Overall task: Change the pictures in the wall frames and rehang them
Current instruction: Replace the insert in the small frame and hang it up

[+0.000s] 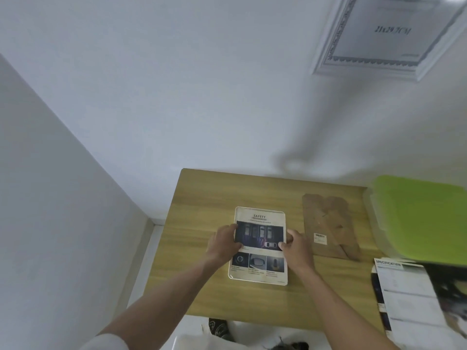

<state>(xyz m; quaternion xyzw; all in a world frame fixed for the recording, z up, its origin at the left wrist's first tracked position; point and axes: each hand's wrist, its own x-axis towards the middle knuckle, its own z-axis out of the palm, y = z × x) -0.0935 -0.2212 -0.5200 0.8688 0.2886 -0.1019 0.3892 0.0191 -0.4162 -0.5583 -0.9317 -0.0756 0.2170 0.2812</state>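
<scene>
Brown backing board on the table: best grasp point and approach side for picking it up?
The backing board lies flat on the table, right of the frame holding the SAFETY sheet. Probably pinch its near-right corner, coming from the front: that end seems to lift slightly, giving fingers an edge. The right hand is nearest.

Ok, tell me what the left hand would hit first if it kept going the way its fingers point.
The left hand points right, across the SAFETY sheet it grips. Going straight on, it would probably meet the right hand on the opposite edge first; depth is unclear.
</scene>
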